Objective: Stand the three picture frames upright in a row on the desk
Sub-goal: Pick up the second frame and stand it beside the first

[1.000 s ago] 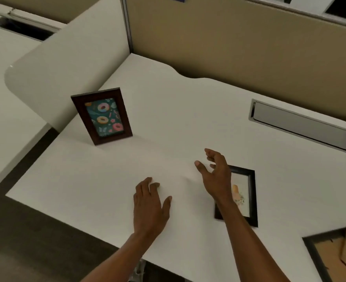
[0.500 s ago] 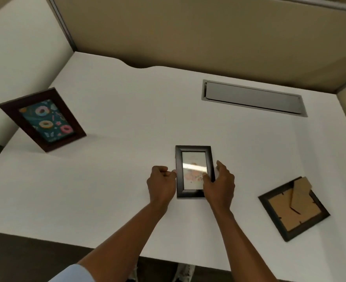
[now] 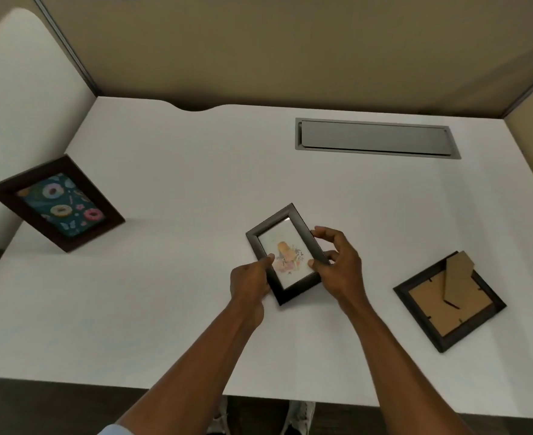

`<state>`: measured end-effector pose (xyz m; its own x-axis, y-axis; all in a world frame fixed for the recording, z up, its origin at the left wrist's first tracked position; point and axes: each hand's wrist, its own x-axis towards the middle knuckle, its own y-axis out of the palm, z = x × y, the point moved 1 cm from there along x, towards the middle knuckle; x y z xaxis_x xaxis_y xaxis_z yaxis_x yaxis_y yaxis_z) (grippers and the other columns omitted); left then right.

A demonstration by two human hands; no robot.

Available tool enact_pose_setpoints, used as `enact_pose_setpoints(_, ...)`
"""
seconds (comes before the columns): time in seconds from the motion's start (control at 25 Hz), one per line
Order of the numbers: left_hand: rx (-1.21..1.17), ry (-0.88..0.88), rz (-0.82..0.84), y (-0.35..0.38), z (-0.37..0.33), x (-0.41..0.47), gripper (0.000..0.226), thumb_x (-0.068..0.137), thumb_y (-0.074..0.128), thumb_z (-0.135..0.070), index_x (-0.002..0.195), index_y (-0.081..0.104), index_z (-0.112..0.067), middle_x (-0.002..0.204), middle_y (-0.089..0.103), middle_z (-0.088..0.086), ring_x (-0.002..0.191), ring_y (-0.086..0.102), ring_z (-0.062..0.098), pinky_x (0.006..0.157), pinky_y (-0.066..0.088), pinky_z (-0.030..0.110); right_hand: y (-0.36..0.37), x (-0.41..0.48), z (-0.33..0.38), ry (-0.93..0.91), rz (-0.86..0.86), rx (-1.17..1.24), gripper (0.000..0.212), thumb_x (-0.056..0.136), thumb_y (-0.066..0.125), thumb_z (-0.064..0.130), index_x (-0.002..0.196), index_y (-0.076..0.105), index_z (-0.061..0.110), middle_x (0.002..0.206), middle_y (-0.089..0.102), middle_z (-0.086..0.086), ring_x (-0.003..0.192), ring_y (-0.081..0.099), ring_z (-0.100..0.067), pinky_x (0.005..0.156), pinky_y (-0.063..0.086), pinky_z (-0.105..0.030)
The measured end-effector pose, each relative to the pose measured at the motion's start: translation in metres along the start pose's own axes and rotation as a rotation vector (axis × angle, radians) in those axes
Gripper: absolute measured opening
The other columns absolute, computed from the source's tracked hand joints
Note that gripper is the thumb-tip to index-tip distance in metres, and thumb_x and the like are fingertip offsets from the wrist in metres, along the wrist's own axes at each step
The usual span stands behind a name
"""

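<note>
Desk (image 3: 164,309) | hands (image 3: 293,277) grip black frame (image 3: 285,254) | donut frame (image 3: 56,204) upright

— Surroundings?
— White desk (image 3: 171,171), its rear edge notched by a shallow curved cutout. Tan partition panels (image 3: 290,48) rise directly behind the desk and at its right end. A white rounded panel (image 3: 17,89) stands at its left end.
— Fittings?
— Grey cable hatch (image 3: 375,138) set flush in the desk, right of the cutout, lid closed. Dark floor (image 3: 39,403) below the desk's front edge. Lighting even, dim.
</note>
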<state>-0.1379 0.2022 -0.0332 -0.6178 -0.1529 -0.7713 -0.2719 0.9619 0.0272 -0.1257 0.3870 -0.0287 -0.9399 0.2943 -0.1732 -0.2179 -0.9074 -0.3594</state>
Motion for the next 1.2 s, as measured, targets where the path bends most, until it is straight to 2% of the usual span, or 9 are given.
enact_pose_setpoints(0.12, 0.145, 0.085, 0.046, -0.014, -0.011, -0.008, 0.047, 0.092, 0.085, -0.033, 0.121, 0.066, -0.003, 0.123, 0.075, 0.013, 0.104, 0.072, 0.027, 0.098, 0.061, 0.042, -0.019, 0.013, 0.028, -0.003, 0.081, 0.220, 0.062, 0.082, 0.081, -0.015, 0.135, 0.065, 0.014, 0.128, 0.080, 0.001, 0.105, 0.080, -0.029, 0.082, 0.067, -0.037)
enact_pose_setpoints(0.24, 0.437, 0.365, -0.058, -0.034, -0.045, -0.018, 0.090, 0.088, 0.088, -0.042, 0.156, 0.039, -0.010, 0.155, 0.053, 0.012, 0.137, 0.059, 0.030, 0.114, 0.052, 0.045, -0.032, 0.030, 0.061, -0.071, 0.173, 0.247, 0.054, 0.081, 0.083, -0.014, 0.129, 0.070, 0.007, 0.116, 0.084, -0.009, 0.109, 0.081, -0.027, 0.090, 0.067, -0.045)
enact_pose_setpoints(0.32, 0.600, 0.605, -0.115, -0.046, -0.069, -0.022, 0.109, 0.082, 0.092, -0.046, 0.164, 0.029, -0.010, 0.168, 0.039, 0.011, 0.153, 0.043, 0.031, 0.125, 0.042, 0.049, -0.035, 0.042, 0.083, -0.127, 0.231, 0.201, 0.050, 0.080, 0.086, -0.011, 0.124, 0.074, 0.007, 0.109, 0.085, -0.012, 0.107, 0.081, -0.026, 0.092, 0.067, -0.046)
enact_pose_setpoints(0.44, 0.649, 0.766, -0.090, -0.059, -0.092, -0.028, 0.087, 0.078, 0.095, -0.045, 0.149, 0.053, -0.017, 0.154, 0.055, 0.003, 0.144, 0.051, 0.022, 0.116, 0.052, 0.045, -0.029, 0.053, 0.115, -0.214, 0.343, 0.096, 0.044, 0.079, 0.090, -0.004, 0.119, 0.077, 0.011, 0.100, 0.086, -0.011, 0.100, 0.083, -0.027, 0.089, 0.067, -0.043)
enact_pose_setpoints(0.64, 0.699, 0.679, 0.135, -0.069, -0.090, -0.033, 0.029, 0.085, 0.092, -0.037, 0.104, 0.078, -0.021, 0.102, 0.081, -0.004, 0.089, 0.075, 0.010, 0.075, 0.060, 0.027, 0.007, 0.063, 0.145, -0.348, 0.530, -0.137, 0.037, 0.080, 0.092, 0.008, 0.114, 0.078, 0.015, 0.093, 0.086, -0.008, 0.091, 0.082, -0.024, 0.091, 0.065, -0.045)
enact_pose_setpoints(0.8, 0.608, 0.555, 0.268, -0.075, -0.071, -0.028, 0.022, 0.097, 0.081, -0.035, 0.113, 0.079, -0.020, 0.105, 0.085, 0.000, 0.097, 0.082, 0.018, 0.090, 0.068, 0.050, 0.034, 0.062, 0.156, -0.382, 0.620, -0.204, 0.041, 0.080, 0.093, 0.012, 0.118, 0.077, 0.017, 0.092, 0.085, -0.004, 0.089, 0.082, -0.021, 0.092, 0.064, -0.042)
enact_pose_setpoints(1.0, 0.341, 0.456, 0.385, -0.085, -0.053, -0.022, 0.029, 0.103, 0.072, -0.021, 0.131, 0.071, -0.014, 0.124, 0.083, 0.004, 0.115, 0.080, 0.023, 0.100, 0.066, 0.055, 0.037, 0.054, 0.151, -0.340, 0.467, -0.215, 0.037, 0.083, 0.092, 0.031, 0.116, 0.078, 0.024, 0.093, 0.083, 0.005, 0.093, 0.078, -0.008, 0.092, 0.064, -0.037)
enact_pose_setpoints(1.12, 0.184, 0.442, 0.412, -0.089, -0.048, -0.020, 0.034, 0.106, 0.066, -0.013, 0.140, 0.067, -0.015, 0.132, 0.080, 0.003, 0.122, 0.078, 0.023, 0.098, 0.067, 0.046, 0.027, 0.040, 0.129, -0.259, 0.123, -0.106, 0.037, 0.085, 0.088, 0.043, 0.113, 0.077, 0.021, 0.094, 0.082, 0.008, 0.093, 0.078, -0.008, 0.090, 0.063, -0.032)
enact_pose_setpoints(1.2, 0.098, 0.443, 0.391, -0.092, -0.047, -0.017, 0.036, 0.107, 0.063, -0.010, 0.142, 0.066, -0.018, 0.134, 0.080, 0.002, 0.123, 0.077, 0.023, 0.094, 0.068, 0.040, 0.027, 0.025, 0.107, -0.124, -0.025, 0.039, 0.042, 0.084, 0.084, 0.057, 0.105, 0.077, 0.021, 0.095, 0.082, 0.005, 0.094, 0.078, -0.015, 0.092, 0.065, -0.039)
